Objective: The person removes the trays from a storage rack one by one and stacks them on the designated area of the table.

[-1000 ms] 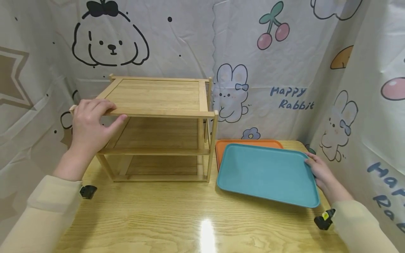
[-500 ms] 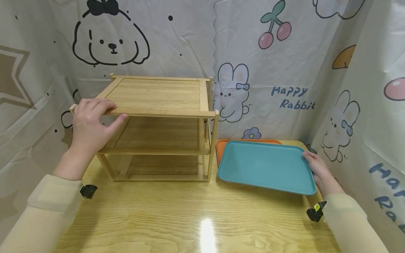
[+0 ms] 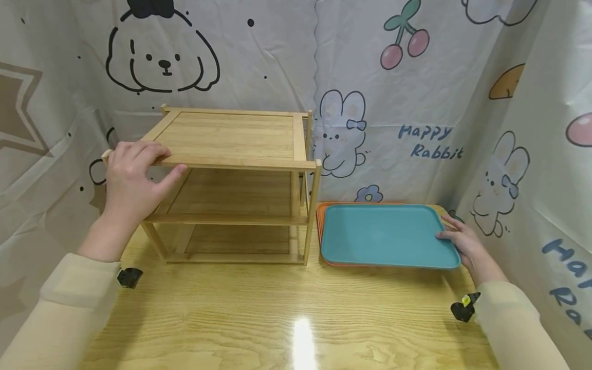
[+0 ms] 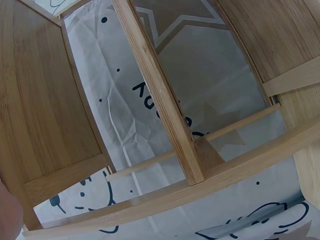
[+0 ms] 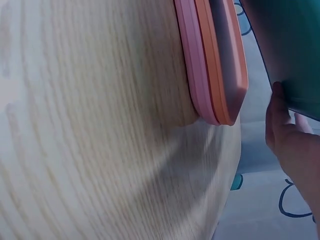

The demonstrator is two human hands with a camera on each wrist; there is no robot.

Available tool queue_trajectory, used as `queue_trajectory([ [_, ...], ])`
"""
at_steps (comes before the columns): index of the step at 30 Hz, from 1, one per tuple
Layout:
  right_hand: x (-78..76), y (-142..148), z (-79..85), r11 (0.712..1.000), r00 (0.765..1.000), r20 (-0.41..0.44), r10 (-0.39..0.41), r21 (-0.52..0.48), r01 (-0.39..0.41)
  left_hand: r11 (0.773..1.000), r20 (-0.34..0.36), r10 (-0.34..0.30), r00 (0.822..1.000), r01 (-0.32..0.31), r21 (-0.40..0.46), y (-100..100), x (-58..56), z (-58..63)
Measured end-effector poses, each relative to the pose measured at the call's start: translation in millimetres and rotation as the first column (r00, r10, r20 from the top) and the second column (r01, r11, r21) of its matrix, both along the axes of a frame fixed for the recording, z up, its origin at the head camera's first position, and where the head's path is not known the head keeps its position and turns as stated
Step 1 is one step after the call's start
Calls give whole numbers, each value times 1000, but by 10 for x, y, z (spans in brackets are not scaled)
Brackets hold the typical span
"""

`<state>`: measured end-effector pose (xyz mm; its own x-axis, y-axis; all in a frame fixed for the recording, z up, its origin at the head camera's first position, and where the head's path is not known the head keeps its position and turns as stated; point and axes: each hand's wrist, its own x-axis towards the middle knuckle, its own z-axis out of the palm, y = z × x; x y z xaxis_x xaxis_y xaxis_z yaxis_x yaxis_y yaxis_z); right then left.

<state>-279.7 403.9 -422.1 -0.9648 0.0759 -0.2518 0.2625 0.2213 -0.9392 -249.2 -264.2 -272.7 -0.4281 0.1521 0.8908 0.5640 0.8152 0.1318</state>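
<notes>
In the head view my left hand (image 3: 134, 180) grips the front left corner of a three-tier wooden rack (image 3: 231, 136), fingers on top and thumb along the front bar. Only a bit of that hand (image 4: 9, 212) shows in the left wrist view. With my right hand (image 3: 464, 246) I hold a blue-green tray (image 3: 384, 236) by its right edge, thumb on the upper face. It hangs over an orange tray (image 3: 320, 221), raised at the right. The right wrist view shows a pink tray (image 5: 195, 65) under the orange one (image 5: 214, 75), apart from the held tray's right end (image 5: 295, 55).
The rack stands just left of the trays, its right front post (image 3: 312, 213) close to them. Printed cloth (image 3: 277, 51) hangs behind and at both sides. Wooden tabletop (image 3: 222, 313) stretches across the front.
The blue-green tray has moved back and levelled out over the orange tray, covering more of it. My right hand went back with it. The left hand keeps its place on the rack.
</notes>
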Motion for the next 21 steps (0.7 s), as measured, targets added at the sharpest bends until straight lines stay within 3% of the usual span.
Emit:
queue_trajectory([
  [4, -1, -11, 5, 999, 999, -22, 40, -17, -40, 1000, 2, 2, 1000, -2, -4, 0, -1, 1],
  [10, -22, -41, -71, 997, 999, -47, 24, 69, -21, 1000, 5, 14, 1000, -14, 12, -4, -12, -12],
  [21, -120, -169, -227, 966, 979, -150, -136, 197, 165, 1000, 4, 12, 1000, -12, 27, 4, -11, -15],
])
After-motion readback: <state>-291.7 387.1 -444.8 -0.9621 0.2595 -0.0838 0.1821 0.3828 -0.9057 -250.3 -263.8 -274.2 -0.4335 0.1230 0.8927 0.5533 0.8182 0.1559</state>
